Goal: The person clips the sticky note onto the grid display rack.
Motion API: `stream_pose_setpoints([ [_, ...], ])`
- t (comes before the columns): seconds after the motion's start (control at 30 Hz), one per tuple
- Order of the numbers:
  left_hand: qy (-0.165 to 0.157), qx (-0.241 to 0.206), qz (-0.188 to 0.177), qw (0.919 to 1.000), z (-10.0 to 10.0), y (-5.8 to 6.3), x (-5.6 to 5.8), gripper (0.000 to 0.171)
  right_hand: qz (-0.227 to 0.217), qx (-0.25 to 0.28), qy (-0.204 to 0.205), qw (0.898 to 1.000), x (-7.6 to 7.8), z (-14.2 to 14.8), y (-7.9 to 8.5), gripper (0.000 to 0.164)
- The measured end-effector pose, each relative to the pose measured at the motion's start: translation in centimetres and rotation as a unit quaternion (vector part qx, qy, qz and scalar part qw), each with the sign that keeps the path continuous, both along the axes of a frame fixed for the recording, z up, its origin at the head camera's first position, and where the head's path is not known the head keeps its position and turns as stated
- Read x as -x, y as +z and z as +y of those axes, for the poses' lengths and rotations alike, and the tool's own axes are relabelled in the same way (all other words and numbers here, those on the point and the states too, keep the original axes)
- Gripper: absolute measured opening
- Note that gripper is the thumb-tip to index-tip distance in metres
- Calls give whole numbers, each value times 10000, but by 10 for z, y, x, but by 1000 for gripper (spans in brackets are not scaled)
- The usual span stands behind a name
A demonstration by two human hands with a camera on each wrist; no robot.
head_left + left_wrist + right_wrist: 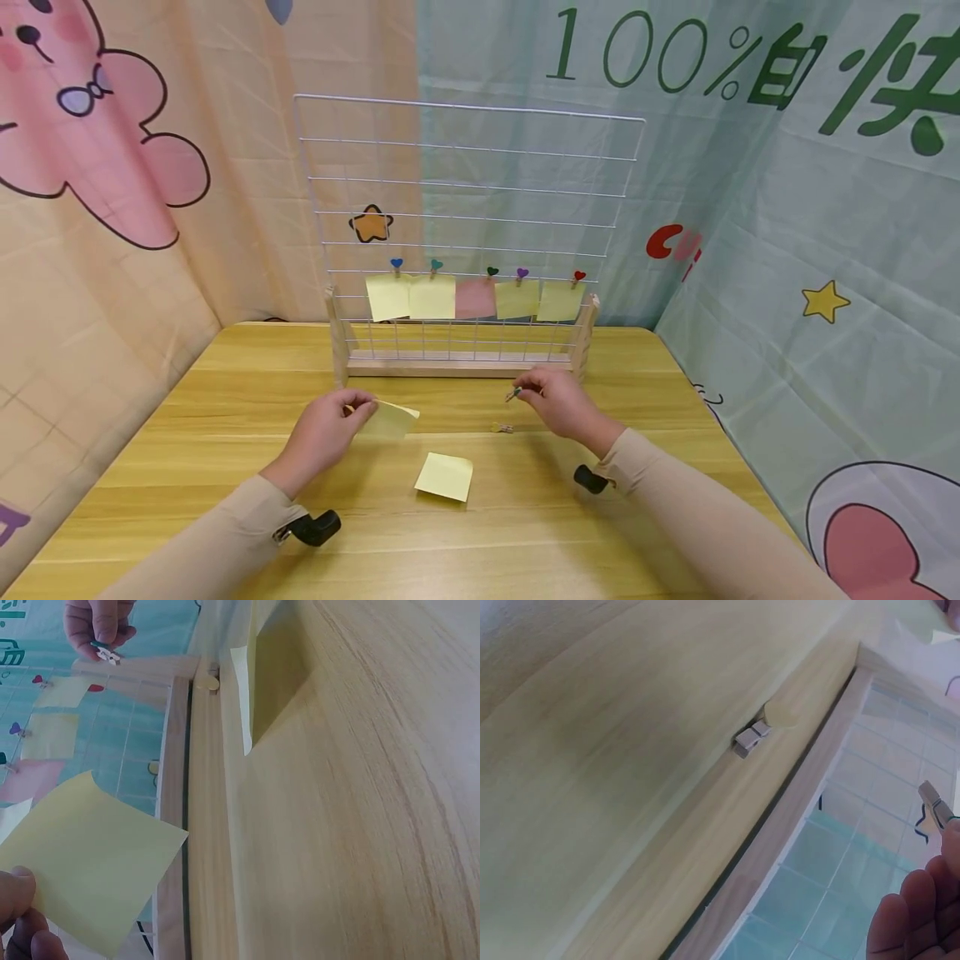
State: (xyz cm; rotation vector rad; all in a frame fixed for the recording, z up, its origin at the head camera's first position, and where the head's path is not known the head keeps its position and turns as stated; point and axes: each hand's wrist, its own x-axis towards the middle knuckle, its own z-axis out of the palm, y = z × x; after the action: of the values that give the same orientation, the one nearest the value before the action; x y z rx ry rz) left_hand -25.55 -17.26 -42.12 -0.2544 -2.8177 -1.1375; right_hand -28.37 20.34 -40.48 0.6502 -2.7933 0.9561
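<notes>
Between its thumb and fingers my left hand (330, 429) pinches a yellow sticky note (392, 421) by the edge, above the table. In the left wrist view that sticky note (97, 866) hangs flat, one corner curling. My right hand (558, 404) pinches a small wooden clothespin (513, 393) with a dark green decoration; the clothespin (934, 799) points outward in the right wrist view. Another clothespin (502, 428), with a yellow decoration, lies on the table below the right hand. A second yellow sticky note (444, 477) rests on the table between both forearms.
A white wire grid (480, 221) stands upright in a wooden base (450, 367) at the table's back. Yellow notes (432, 297) and one pink note (475, 298) hang on it in a row from heart clothespins. Printed curtains (750, 208) surround the wooden table (525, 533).
</notes>
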Motion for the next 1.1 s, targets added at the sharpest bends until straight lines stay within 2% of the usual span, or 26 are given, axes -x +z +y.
stream_pose_setpoints([
  [0.23,-15,-174,72,9998,2,4,5,26,175,96,16,9998,1,-6,9,10],
  [0.57,-45,-250,265,9993,6,16,14,23,595,148,-6,9981,3,-11,25,13],
  [1.1,-134,-353,390,9985,14,43,36,28,918,144,-176,9955,9,-19,45,14],
])
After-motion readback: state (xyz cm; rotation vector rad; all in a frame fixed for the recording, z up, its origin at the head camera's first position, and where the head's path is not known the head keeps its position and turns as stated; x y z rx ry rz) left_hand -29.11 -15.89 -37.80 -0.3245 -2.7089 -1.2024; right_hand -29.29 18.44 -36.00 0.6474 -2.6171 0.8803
